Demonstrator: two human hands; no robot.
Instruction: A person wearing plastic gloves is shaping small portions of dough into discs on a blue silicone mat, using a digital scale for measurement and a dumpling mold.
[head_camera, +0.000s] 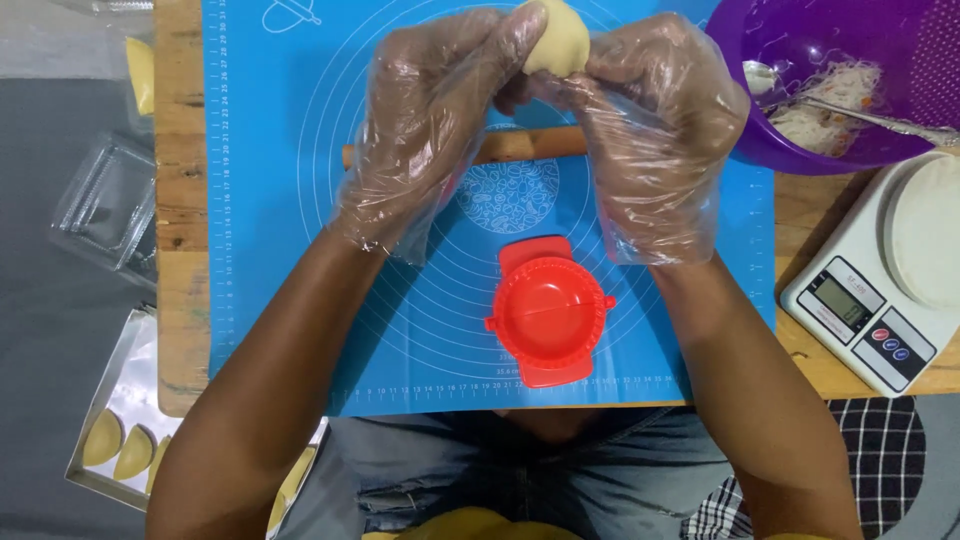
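Left hand (430, 120): gloved in clear plastic, upper middle of the frame, fingers curled closed around the left side of the dough piece.
Right hand (650, 120): gloved likewise, just right of it, fingertips pinched shut on the same dough piece.
Dough piece (556, 40): pale yellow, rounded, at the top centre, held between both hands above the mat.
Mat (260, 250): blue with white rings and ruler marks, spread over the counter (180, 200).
Rolling pin (525, 145): wooden, lying crosswise on the mat, partly hidden under the hands.
Dumpling press (548, 312): red, round, lying open on the mat at the centre, below the hands.
Bowl (760, 140): purple, upper right, holding shredded filling and a spoon (850, 108).
Kitchen scale (880, 290): white, right edge, a flat dough round (930, 230) on its plate.
Tray (95, 400): metal, lower left, with folded half-moon dumplings (120, 445).
Plastic boxes (105, 205): clear, left edge, off the counter.
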